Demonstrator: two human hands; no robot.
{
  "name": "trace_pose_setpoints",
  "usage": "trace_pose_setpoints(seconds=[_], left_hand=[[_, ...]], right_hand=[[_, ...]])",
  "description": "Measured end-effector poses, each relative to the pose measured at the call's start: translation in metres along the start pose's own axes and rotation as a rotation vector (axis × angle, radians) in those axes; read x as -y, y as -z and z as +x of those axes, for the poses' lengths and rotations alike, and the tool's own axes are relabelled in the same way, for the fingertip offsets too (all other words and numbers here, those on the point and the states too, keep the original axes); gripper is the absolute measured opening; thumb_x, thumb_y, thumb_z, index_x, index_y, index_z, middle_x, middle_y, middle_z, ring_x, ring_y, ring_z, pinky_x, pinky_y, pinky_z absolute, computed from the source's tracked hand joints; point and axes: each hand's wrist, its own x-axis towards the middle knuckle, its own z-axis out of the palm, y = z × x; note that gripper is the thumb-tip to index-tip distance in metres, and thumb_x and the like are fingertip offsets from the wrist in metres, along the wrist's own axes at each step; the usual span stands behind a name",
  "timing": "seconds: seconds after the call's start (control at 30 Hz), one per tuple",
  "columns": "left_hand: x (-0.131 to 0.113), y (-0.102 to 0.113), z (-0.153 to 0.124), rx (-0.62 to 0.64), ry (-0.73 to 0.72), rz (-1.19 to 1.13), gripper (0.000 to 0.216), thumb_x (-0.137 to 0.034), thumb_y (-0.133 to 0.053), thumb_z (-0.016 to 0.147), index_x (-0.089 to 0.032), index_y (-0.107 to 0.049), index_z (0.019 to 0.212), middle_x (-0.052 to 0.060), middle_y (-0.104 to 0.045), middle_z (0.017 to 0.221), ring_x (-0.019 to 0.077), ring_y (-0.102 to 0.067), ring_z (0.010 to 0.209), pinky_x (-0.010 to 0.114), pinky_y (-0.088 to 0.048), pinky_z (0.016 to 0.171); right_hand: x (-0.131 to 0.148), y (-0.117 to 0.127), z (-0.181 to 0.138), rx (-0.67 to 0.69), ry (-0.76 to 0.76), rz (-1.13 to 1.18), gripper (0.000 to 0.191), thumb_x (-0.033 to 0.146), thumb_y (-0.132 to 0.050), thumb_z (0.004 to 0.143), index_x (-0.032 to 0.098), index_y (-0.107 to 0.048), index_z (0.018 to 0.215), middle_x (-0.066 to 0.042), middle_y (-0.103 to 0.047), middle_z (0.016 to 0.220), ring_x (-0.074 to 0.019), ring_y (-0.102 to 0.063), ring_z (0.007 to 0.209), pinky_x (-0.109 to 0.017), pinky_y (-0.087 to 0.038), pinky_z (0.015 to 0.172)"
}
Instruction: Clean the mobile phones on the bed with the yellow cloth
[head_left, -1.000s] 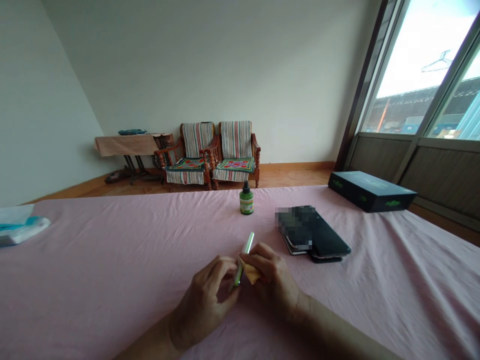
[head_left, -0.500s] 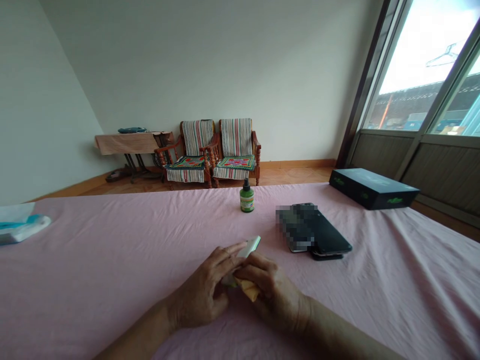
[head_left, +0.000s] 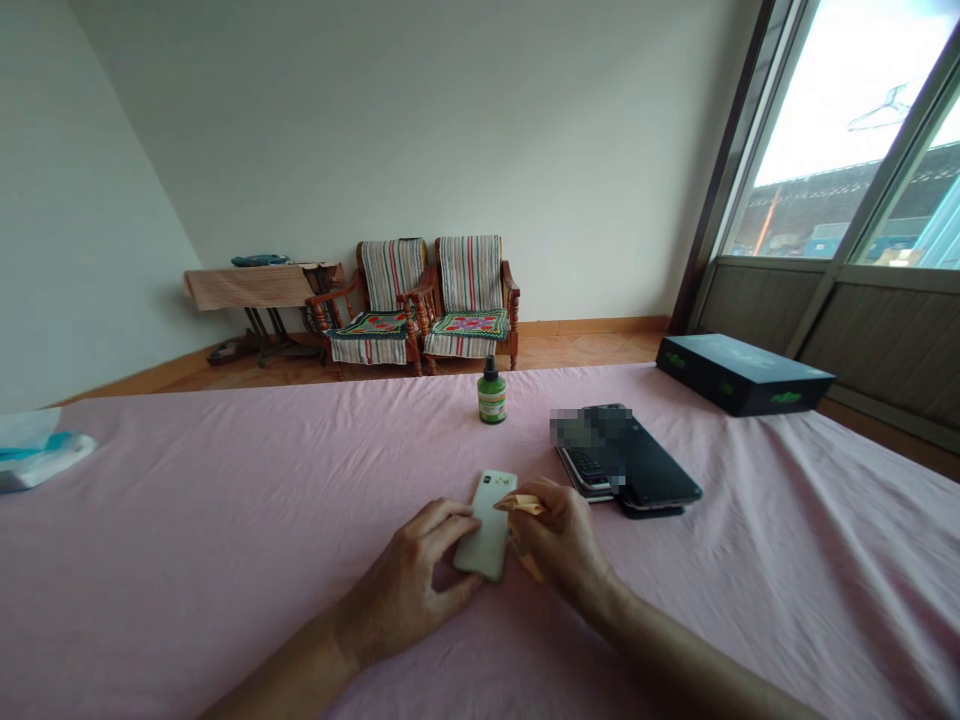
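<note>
A pale smartphone [head_left: 484, 540] with its back and camera facing up is in front of me on the pink sheet. My left hand [head_left: 411, 568] grips it, fingertips along its left edge and thumb at the bottom corner. Pinched in my right hand [head_left: 561, 530] is an orange-yellow cloth [head_left: 524, 503], its folded tip touching the phone's upper right side. Part of the cloth hangs below my right fingers, and my palm hides the rest. A green spray bottle [head_left: 492, 398] stands upright beyond the phone.
Several dark phones or tablets [head_left: 652, 470] are stacked to the right, partly pixelated. A black box [head_left: 742, 375] lies at the far right corner of the pink sheet [head_left: 225, 480]. A tissue pack [head_left: 45, 460] is at the left edge. Two wooden armchairs [head_left: 471, 285] stand against the wall.
The phone has turned from a tilted, edge-on hold to back up and lower. My right hand has moved right, off its top end, bringing the cloth onto its back.
</note>
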Motion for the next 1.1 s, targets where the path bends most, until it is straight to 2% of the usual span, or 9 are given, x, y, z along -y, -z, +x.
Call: trace_pose_setpoints(seconds=[0.17,0.27,0.4,0.6,0.67,0.8,0.93,1.0,1.1], left_hand=[[-0.002,-0.003,0.0,-0.038,0.049,-0.05,0.038,-0.014,-0.073,0.073,-0.021,-0.06,0.108,0.005,-0.062,0.103,0.0195,-0.061,0.096,0.031,-0.052,0.086],[-0.002,-0.003,0.001,-0.037,0.042,-0.095,0.034,-0.014,-0.069,0.078,-0.021,-0.06,0.109,0.005,-0.062,0.101,0.0183,-0.062,0.093,0.028,-0.053,0.082],[-0.004,-0.003,0.001,-0.043,-0.001,-0.157,0.032,-0.01,-0.062,0.081,-0.021,-0.059,0.111,0.006,-0.062,0.101,0.0163,-0.063,0.085,0.024,-0.055,0.072],[-0.003,-0.004,0.0,-0.183,0.0,0.006,0.058,-0.008,-0.068,0.074,-0.026,-0.047,0.125,0.007,-0.055,0.113,0.0239,-0.056,0.105,0.039,-0.051,0.091],[0.0,-0.004,-0.001,-0.211,-0.003,0.072,0.06,-0.007,-0.066,0.074,-0.026,-0.046,0.128,0.007,-0.052,0.117,0.0248,-0.054,0.11,0.04,-0.049,0.094],[0.006,-0.002,0.0,-0.179,-0.055,0.155,0.041,-0.007,-0.058,0.081,-0.024,-0.056,0.118,0.007,-0.052,0.114,0.0225,-0.054,0.106,0.036,-0.05,0.091],[0.006,0.001,0.002,-0.233,-0.151,0.201,0.012,-0.013,-0.053,0.09,-0.02,-0.062,0.095,0.005,-0.06,0.09,0.0191,-0.056,0.086,0.03,-0.051,0.076],[0.005,0.002,0.003,-0.267,-0.173,0.216,0.016,-0.013,-0.048,0.092,-0.018,-0.06,0.083,0.003,-0.06,0.08,0.0176,-0.055,0.077,0.029,-0.048,0.07],[0.003,0.003,0.003,-0.222,-0.19,0.206,0.007,-0.016,-0.054,0.091,-0.018,-0.059,0.088,0.004,-0.061,0.084,0.0188,-0.055,0.08,0.03,-0.048,0.071]], right_hand=[[0.009,-0.002,0.002,0.009,-0.25,0.353,0.02,0.018,-0.056,0.059,0.012,-0.073,0.067,0.0,-0.06,0.054,-0.012,-0.05,0.05,-0.022,-0.035,0.047],[0.014,0.001,0.005,-0.013,-0.289,0.429,0.019,0.023,-0.06,0.057,0.011,-0.072,0.065,0.001,-0.057,0.052,-0.0099,-0.046,0.047,-0.021,-0.035,0.046],[0.018,0.003,0.006,-0.012,-0.305,0.56,0.019,0.029,-0.063,0.058,0.013,-0.07,0.066,-0.001,-0.062,0.06,-0.0116,-0.052,0.052,-0.022,-0.04,0.05],[0.025,-0.001,-0.003,0.067,-0.289,0.637,0.016,0.026,-0.065,0.06,0.013,-0.07,0.068,0.0,-0.063,0.06,-0.0101,-0.051,0.052,-0.02,-0.04,0.051],[0.028,-0.003,-0.007,0.105,-0.29,0.642,0.015,0.024,-0.064,0.061,0.013,-0.07,0.068,0.0,-0.063,0.06,-0.0099,-0.052,0.052,-0.02,-0.041,0.052],[0.028,-0.006,-0.009,0.153,-0.291,0.599,0.016,0.023,-0.061,0.061,0.013,-0.071,0.069,-0.001,-0.063,0.061,-0.0116,-0.054,0.054,-0.023,-0.043,0.054],[0.015,-0.004,-0.003,0.016,-0.151,0.376,0.016,0.025,-0.061,0.064,0.013,-0.071,0.068,0.0,-0.059,0.062,-0.0119,-0.051,0.056,-0.022,-0.041,0.053],[0.004,-0.002,0.001,-0.041,-0.059,0.221,0.018,0.027,-0.06,0.069,0.014,-0.072,0.07,-0.001,-0.057,0.064,-0.0124,-0.051,0.058,-0.022,-0.04,0.052],[-0.01,0.001,0.005,-0.059,-0.001,0.048,0.019,0.024,-0.057,0.074,0.015,-0.073,0.076,-0.001,-0.056,0.065,-0.0128,-0.051,0.059,-0.021,-0.039,0.05]])
